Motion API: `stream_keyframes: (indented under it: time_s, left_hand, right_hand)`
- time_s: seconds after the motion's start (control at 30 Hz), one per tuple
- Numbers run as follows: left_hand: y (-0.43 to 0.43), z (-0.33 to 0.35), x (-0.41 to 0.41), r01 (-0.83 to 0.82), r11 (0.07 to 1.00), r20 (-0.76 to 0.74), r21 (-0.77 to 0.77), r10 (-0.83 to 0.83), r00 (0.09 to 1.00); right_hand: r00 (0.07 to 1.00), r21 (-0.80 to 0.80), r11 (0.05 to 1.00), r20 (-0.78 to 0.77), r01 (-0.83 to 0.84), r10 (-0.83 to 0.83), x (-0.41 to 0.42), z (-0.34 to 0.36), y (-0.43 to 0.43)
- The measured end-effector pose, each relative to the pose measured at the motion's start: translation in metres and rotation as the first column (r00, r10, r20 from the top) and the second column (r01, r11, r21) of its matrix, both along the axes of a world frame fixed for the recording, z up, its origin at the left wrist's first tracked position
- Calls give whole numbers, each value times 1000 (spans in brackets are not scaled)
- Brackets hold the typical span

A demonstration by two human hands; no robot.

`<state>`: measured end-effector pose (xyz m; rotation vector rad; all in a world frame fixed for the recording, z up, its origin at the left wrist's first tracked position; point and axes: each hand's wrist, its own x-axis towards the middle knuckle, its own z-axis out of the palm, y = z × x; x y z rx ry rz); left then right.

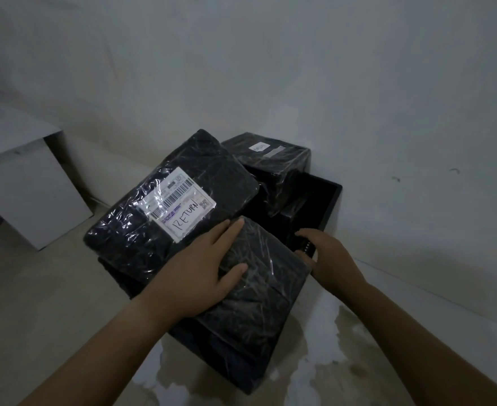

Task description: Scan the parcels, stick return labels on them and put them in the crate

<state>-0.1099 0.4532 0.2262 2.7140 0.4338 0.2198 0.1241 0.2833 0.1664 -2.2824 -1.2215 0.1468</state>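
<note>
Several parcels (171,200) crowd a crate (333,197) on stained floor (50,303) by grey wall (270,68).

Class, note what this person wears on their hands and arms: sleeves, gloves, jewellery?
Nothing is worn on the left hand or the right hand: no gloves, rings, watch or bracelet show. No sleeve is visible up to the picture's edge.

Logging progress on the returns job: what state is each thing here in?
large parcel, labelled RETURN, resting tilted over the crate's left side
near parcel, no label showing, tilted on the crate's near edge
back parcel, small label on top, at the crate's far end
crate, open, mostly filled
left hand, flat on the near parcel
right hand, at the near parcel's right edge, grip unclear
</note>
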Motion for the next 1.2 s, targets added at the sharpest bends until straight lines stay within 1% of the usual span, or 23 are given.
stream_keyframes:
  time_s: [0.03, 0.1, 0.17, 0.2, 0.27, 0.33, 0.43, 0.47, 0.5, 0.57, 0.6, 0.67, 0.73, 0.8, 0.83, 0.9, 1.0, 1.07, 1.1, 1.13, 1.17, 1.2]
  left_hand:
    - [1, 1, -1, -5, 1000, -15, 9, 5, 1000]
    - [-1, 5, 0, -13, 995, -27, 103, 16, 999]
    - [-13, 9, 5, 0, 973, 35, 233, -9, 999]
    - [-24, 11, 9, 18, 965, 71, 262, -38, 997]
    - [-54, 4, 21, 63, 960, 143, 273, -105, 984]
    - [-93, -11, 33, 124, 965, 182, 233, -168, 969]
    - [-155, -52, 53, 248, 956, 158, 158, -272, 949]
    - [-175, -69, 60, 283, 954, 123, 101, -294, 948]
    - [-193, -85, 67, 300, 954, 68, 4, -299, 952]
    - [-217, -119, 82, 248, 956, -85, -158, -263, 961]
    - [-224, -139, 87, 203, 960, -180, -192, -238, 954]
    - [-232, -179, 94, 114, 968, -368, -224, -192, 910]
    - [-236, -219, 96, 51, 976, -558, -210, -162, 814]
    - [-244, -254, 93, 34, 985, -676, -169, -141, 724]
    - [-249, -266, 90, 33, 987, -706, -158, -137, 695]
    - [-256, -282, 85, 35, 990, -721, -137, -124, 682]
    - [-257, -288, 82, 47, 994, -704, -103, -106, 702]
    - [-256, -284, 81, 16, 989, -660, -146, -110, 743]
    - [-256, -278, 83, -54, 973, -606, -223, -95, 790]
    - [-257, -271, 87, -181, 917, -523, -355, -35, 852]
    - [-255, -265, 93, -329, 780, -440, -533, 77, 895]
    - [-255, -258, 102, -440, 580, -396, -686, 210, 894]
  right_hand:
    - [1000, 11, 1000, 3, -8, 7, -1, -2, -9]
    - [1000, 38, 999, -13, -2, 2, -2, -8, -34]
    - [997, 24, 999, -70, 38, -36, 1, -21, -67]
    - [992, -5, 998, -105, 64, -64, 3, -30, -86]
    - [975, -90, 988, -173, 124, -139, 9, -51, -125]
    - [941, -176, 963, -233, 205, -243, 15, -70, -159]
    - [873, -217, 929, -330, 301, -360, 29, -96, -193]
    - [849, -217, 919, -357, 329, -389, 34, -104, -200]
    - [826, -219, 908, -379, 359, -418, 40, -112, -204]
    - [794, -227, 890, -402, 396, -456, 53, -129, -208]
    - [780, -242, 880, -409, 408, -474, 59, -138, -209]
    - [754, -260, 871, -437, 416, -490, 70, -155, -205]
    - [723, -258, 865, -474, 431, -502, 79, -171, -201]
    - [699, -251, 853, -491, 458, -520, 86, -189, -197]
    - [703, -246, 846, -474, 472, -530, 87, -199, -196]
    - [734, -229, 838, -407, 495, -544, 91, -214, -194]
    - [762, -196, 854, -387, 483, -520, 94, -223, -196]
    - [806, -215, 883, -361, 418, -470, 92, -215, -204]
    - [841, -228, 902, -334, 365, -425, 90, -210, -212]
    - [878, -238, 924, -309, 301, -366, 85, -202, -223]
    - [906, -243, 942, -297, 232, -300, 78, -194, -236]
    - [923, -248, 953, -296, 173, -244, 69, -184, -250]
